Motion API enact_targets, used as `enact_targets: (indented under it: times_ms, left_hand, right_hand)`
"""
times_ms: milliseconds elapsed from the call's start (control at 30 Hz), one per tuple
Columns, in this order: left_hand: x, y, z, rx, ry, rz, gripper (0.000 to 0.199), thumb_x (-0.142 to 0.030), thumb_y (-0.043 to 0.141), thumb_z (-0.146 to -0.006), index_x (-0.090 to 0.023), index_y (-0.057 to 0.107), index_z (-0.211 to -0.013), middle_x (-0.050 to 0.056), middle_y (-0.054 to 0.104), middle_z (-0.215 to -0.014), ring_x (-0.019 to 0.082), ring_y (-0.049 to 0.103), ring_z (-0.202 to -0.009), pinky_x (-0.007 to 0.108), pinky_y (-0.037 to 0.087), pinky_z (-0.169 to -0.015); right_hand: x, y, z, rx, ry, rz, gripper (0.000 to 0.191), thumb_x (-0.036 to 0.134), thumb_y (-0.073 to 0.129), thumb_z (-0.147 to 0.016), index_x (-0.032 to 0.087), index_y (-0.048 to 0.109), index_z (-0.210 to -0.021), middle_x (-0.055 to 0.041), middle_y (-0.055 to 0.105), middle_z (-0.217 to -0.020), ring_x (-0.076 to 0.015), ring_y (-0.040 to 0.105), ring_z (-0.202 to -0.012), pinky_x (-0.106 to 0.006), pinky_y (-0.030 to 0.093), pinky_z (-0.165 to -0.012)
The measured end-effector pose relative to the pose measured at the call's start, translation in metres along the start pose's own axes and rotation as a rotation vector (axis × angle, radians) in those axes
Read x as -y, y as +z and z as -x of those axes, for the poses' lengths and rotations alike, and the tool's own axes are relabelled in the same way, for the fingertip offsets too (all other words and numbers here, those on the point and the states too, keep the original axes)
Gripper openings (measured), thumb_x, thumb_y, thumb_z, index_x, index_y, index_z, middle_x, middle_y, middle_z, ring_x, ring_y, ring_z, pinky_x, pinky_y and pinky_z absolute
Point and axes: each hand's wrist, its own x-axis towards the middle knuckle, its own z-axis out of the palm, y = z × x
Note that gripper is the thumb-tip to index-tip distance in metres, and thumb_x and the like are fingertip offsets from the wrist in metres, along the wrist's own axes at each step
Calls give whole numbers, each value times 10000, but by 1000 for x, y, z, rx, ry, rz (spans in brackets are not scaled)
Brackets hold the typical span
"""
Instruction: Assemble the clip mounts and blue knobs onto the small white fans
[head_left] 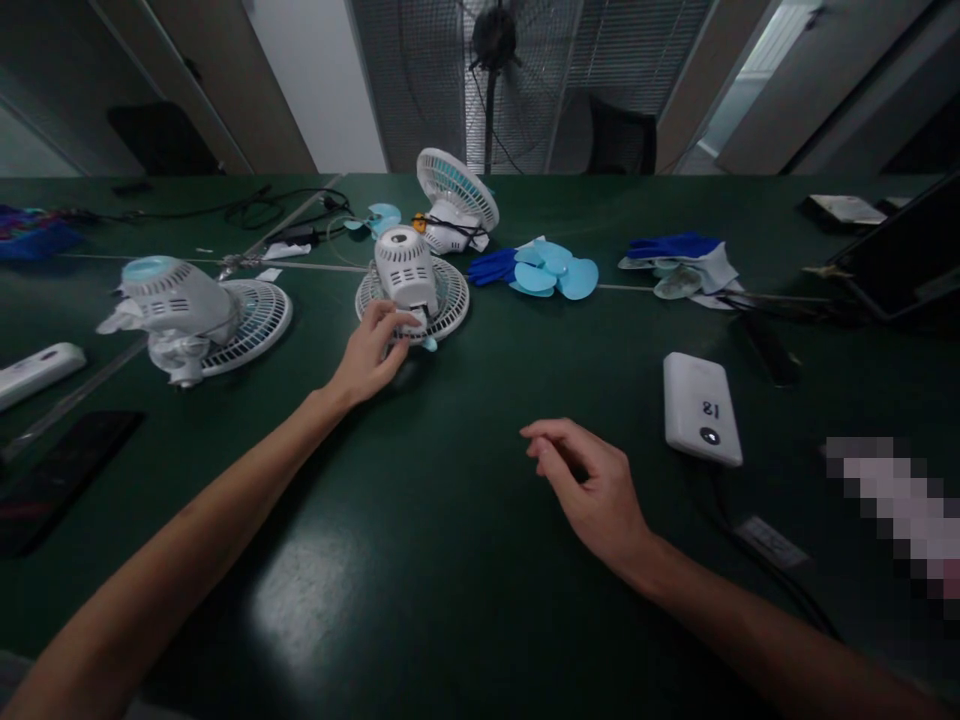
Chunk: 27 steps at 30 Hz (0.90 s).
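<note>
A white fan (405, 265) lies grille-down at the middle of the green table (450, 560). My left hand (373, 350) reaches to its near side, with thumb and fingers closed on the fan's small white base part. Lower and to the right, my right hand (589, 480) hovers over the table, its fingers curled and thumb close to the index finger, with nothing visible in it. The nearest object to its right is a white box marked 18 (701, 408).
Another white fan (187, 315) lies at left, and a third (457, 200) stands behind. Light-blue fan blades (555, 270), blue-and-white gloves (679, 260), cables and a black phone (64, 475) lie about. A dark monitor (911, 250) stands at right.
</note>
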Motion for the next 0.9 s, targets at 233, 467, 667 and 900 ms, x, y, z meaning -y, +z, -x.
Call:
enact_targets:
  times_ms: [233, 467, 667, 900]
  left_hand:
    - [-76, 3, 34, 207, 192, 235, 331, -259, 508, -996, -259, 552, -1324, 113, 468, -1335, 282, 542, -1230, 480, 494, -1086]
    - [-124, 4, 57, 331, 293, 416, 459, -109, 512, -944, -293, 516, -1364, 109, 506, -1400, 277, 550, -1272, 470, 528, -1082]
    - [-125, 12, 62, 194, 275, 561, 674, 35, 443, -870, -265, 387, -1471, 130, 533, -1391, 266, 532, -1332, 510, 512, -1125]
    - [-129, 14, 77, 81, 202, 448, 610, 48, 491, -904, -241, 387, -1431, 167, 240, -1612, 269, 486, -1388, 518, 503, -1141]
  right_hand:
    - [2, 12, 0, 10, -279, 439, 462, 172, 559, -954, 238, 577, -1411, -120, 640, -1323, -314, 578, -1252, -500, 561, -1001]
    - [-3, 13, 12, 203, -336, 683, 223, 157, 531, -988, 196, 685, -1145, -99, 696, -1059, -251, 662, -941, -392, 569, -765]
    - [0, 11, 20, 403, -676, 614, 235, 168, 540, -992, 190, 663, -1191, -50, 722, -998, -203, 676, -844, -330, 497, -648]
    - [23, 6, 26, 87, -626, 765, 231, 268, 614, -962, 142, 683, -1143, -87, 740, -975, -226, 687, -838, -347, 505, -664]
